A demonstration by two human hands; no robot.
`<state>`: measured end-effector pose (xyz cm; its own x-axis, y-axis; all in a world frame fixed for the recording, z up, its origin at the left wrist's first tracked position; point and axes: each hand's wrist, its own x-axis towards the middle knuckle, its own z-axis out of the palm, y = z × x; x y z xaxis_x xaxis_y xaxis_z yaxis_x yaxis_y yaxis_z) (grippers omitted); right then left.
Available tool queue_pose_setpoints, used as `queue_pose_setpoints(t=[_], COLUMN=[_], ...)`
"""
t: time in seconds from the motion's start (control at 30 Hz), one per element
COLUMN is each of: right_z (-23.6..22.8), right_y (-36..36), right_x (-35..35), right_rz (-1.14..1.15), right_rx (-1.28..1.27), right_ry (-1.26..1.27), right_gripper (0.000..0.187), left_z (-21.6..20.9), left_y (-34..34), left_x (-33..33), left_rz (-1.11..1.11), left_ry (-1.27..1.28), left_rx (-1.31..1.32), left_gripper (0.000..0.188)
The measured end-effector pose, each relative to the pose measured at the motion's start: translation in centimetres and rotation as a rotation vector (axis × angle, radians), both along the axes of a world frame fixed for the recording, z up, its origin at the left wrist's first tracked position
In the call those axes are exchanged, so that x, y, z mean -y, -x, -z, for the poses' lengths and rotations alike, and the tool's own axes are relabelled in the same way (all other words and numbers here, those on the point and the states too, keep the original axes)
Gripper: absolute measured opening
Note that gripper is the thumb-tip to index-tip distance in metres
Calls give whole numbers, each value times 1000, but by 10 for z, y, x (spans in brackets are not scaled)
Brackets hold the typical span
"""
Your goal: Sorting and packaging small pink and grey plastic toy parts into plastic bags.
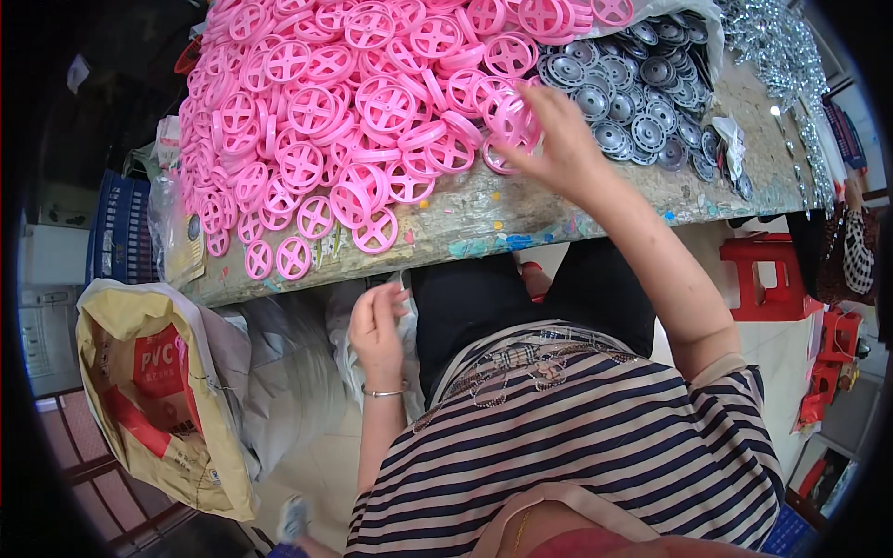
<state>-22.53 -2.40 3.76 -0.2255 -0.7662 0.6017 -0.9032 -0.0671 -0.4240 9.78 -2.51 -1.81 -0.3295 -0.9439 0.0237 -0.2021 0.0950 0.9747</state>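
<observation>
A large heap of pink plastic rings with cross-shaped spokes [386,107] covers the left and middle of the worktable [437,223]. At the heap's right edge my right hand [566,147] has its thumb and fingers curved around a pink ring [512,116]. Just beyond my right hand lies a pile of grey round discs [619,102]. My left hand [377,330] is below the table's near edge, over my lap. Its fingers are bent and close together, and whatever they may hold is hidden. A bracelet circles the left wrist.
An open woven sack [167,400] stands on the floor at left, beside clear plastic bags [288,381]. Silvery shiny parts [777,46] lie at the table's far right. A red stool [767,279] stands at right, with another person [851,246] beyond it.
</observation>
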Motion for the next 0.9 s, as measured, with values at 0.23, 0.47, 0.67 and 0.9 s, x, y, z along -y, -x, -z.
queue_pose_setpoints(t=[0.23,0.47,0.67,0.9], right_z=[5,48,65,46], right_y=[-74,82,124,110], right_x=[-71,-62,-61,-58], right_rz=[-375,162,295,273], right_rx=[139,21,-206,284], right_ry=[-256,-140,-298,-353], right_gripper=[66,39,42,33], left_z=[-13,-9,0,2], left_y=[91,78,82,71], left_x=[-13,-19,-33,-33], left_rz=[355,325,424,431], left_ry=[-155,-545,-588,-648], left_rx=[-143,-410,-338,-359], left_gripper=[43,34,33,33])
